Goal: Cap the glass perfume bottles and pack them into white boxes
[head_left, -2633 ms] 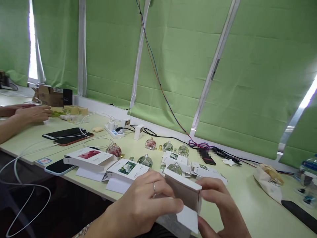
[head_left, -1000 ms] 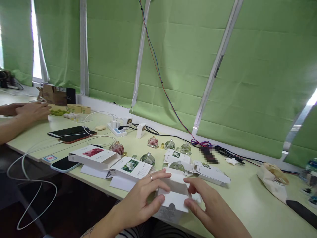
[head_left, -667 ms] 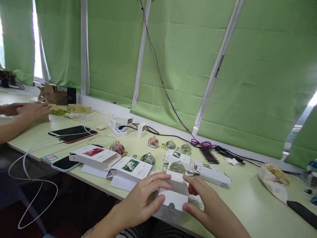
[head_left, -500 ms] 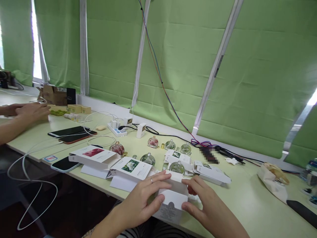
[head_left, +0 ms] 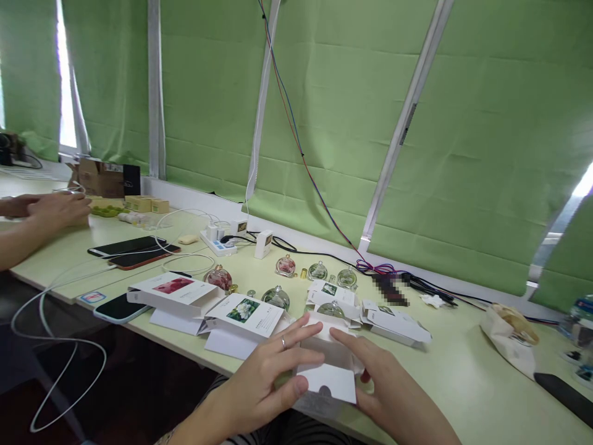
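Note:
At the table's near edge, both my hands grip a small white carton (head_left: 330,369). My left hand (head_left: 273,371), a ring on one finger, wraps its left side with the thumb on the front flap. My right hand (head_left: 377,380) clasps the right side, fingers over the top. Just behind the carton stands a round glass bottle with green contents (head_left: 330,309). More round glass bottles (head_left: 276,298) and white flower-printed boxes (head_left: 243,314) lie beyond on the pale green table (head_left: 463,371).
Phones (head_left: 123,246) on white cables and a power strip (head_left: 217,246) lie at the left. Another person's hands (head_left: 55,207) rest on the far left of the table near cardboard boxes. A cloth bag (head_left: 509,343) and a dark flat object (head_left: 563,389) sit at the right.
The carton came down from mid-air to the table edge. My right fingers slid over its top, and the front flap now lies folded flat under my left thumb.

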A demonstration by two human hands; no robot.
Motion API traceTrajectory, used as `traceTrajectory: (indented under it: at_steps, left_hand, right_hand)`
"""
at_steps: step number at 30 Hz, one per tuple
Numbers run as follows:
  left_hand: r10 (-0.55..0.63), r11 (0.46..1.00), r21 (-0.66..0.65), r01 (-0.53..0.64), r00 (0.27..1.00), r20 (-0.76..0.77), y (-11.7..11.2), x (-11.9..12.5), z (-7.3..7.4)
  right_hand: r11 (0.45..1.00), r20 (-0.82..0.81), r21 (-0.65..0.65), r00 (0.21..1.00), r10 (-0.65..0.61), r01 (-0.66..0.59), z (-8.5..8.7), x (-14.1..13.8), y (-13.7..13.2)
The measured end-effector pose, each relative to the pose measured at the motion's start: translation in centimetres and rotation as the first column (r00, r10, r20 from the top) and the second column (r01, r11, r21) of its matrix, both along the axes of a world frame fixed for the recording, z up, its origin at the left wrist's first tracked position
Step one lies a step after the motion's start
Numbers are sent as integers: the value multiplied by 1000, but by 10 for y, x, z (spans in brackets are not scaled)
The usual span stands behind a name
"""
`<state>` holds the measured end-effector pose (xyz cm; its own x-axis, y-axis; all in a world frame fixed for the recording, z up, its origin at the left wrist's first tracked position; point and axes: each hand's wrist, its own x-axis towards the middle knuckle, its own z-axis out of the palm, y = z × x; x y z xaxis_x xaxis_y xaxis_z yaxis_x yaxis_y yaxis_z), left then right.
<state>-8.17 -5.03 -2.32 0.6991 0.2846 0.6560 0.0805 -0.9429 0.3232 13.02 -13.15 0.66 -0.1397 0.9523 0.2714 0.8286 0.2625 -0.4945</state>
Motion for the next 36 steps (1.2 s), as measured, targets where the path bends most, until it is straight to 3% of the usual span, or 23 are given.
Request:
traceTrajectory:
  at_steps: [3,6,8,10,13,16,19,21,27,29,31,36]
  left_hand:
    - [-18,1000,-3,18,999,27,-1,-1,0]
    - [-4,1000,21,1,989,146,-1,-3,-3]
    - [11,1000,11,-14,970,243,1,-5,-6]
    - [23,1000,-20,-18,958,284,4,-7,-8]
    - [49,998,-48,-38,966,255,7,-7,-7]
    - [80,996,-48,-72,973,216,6,-5,-6]
    - [92,996,-30,-88,979,183,4,-3,-5]
    - [99,995,-23,-96,982,159,3,-2,-5]
    - [122,992,14,-125,983,140,8,-3,-8]
    - [148,987,46,-156,978,150,12,-5,0]
    - [189,975,84,-205,967,172,18,-8,17]
    - [326,934,93,-344,931,167,51,-10,83]
  right_hand:
    - [994,-50,84,996,72,-67,8,0,1]
    - [979,-123,193,988,89,-64,14,8,-8]
    - [959,-185,283,982,44,10,16,20,-20]
    - [921,-245,344,964,-101,184,17,37,-33]
    - [817,-260,266,854,-450,511,17,67,-41]
    - [736,-150,179,757,-636,653,11,97,-29]
    - [753,-31,46,755,-655,656,0,119,-9]
    - [755,-49,-37,753,-656,655,-7,128,-1]
    - [762,-156,-64,748,-645,644,-13,134,-4]
    - [771,-169,-76,754,-635,633,-13,135,-6]
    - [782,-184,-66,763,-620,620,-14,138,-8]
    - [795,-255,3,769,-586,607,-21,135,-8]
